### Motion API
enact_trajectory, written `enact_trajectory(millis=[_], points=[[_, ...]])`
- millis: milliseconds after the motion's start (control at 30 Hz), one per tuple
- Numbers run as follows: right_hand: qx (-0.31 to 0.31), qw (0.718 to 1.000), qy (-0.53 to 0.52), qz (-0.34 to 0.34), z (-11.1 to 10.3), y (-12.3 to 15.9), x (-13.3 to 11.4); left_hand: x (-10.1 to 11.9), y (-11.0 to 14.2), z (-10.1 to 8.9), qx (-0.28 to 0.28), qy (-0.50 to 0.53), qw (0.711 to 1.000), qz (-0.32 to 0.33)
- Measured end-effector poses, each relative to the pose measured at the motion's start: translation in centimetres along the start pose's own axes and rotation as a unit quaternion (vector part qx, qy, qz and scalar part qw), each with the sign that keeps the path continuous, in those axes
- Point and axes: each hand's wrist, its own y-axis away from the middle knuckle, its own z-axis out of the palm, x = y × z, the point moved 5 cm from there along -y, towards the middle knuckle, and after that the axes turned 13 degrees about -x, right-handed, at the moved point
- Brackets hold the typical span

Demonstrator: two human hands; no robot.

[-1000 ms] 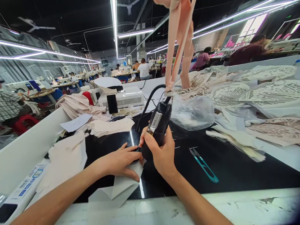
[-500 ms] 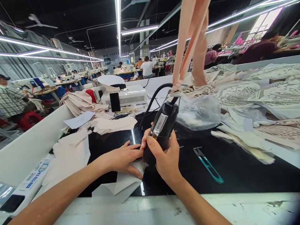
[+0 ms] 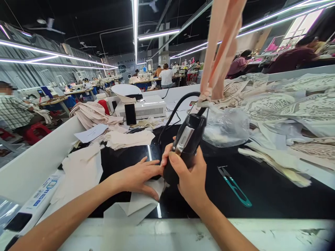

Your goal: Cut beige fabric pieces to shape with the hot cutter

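My right hand (image 3: pixel 192 176) is wrapped around a black corded handheld power tool (image 3: pixel 186 139) with a metal plate on its side. The tool stands tilted on the black work surface (image 3: pixel 206 195), and peach fabric strips (image 3: pixel 218 52) tied at its top run upward. My left hand (image 3: pixel 140 176) lies flat with fingers stretched out, pressing a folded white piece of fabric (image 3: pixel 141 204). Its fingertips reach the tool's lower side. The tool's working end is hidden by its body and my hands. Right of my right hand lie teal thread snips (image 3: pixel 235 186).
White fabric pieces (image 3: pixel 81 170) and a paper slip (image 3: pixel 91 133) lie at left. Behind are a phone (image 3: pixel 130 114), a white machine box (image 3: pixel 154 106) and a clear plastic bag (image 3: pixel 227 127). Stacked lace pieces (image 3: pixel 274 108) cover the right side. A low white wall (image 3: pixel 39 157) edges the left.
The tool in my right hand has shifted slightly to the right, showing more white fabric beside its base. My left hand stays flat on the fabric. The whole view has moved a little.
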Motion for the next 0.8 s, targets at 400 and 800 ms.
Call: enact_trajectory(millis=[400, 800], points=[[0.000, 1.000, 0.001, -0.030, -1.0, -1.0, -0.6, 3.2, 3.9, 4.7, 0.154, -0.156, 0.971, -0.096], [-0.041, 0.999, -0.025, -0.015, 0.7, -0.4, -0.3, -0.1, 7.7, 4.0, 0.171, -0.114, 0.979, 0.015]])
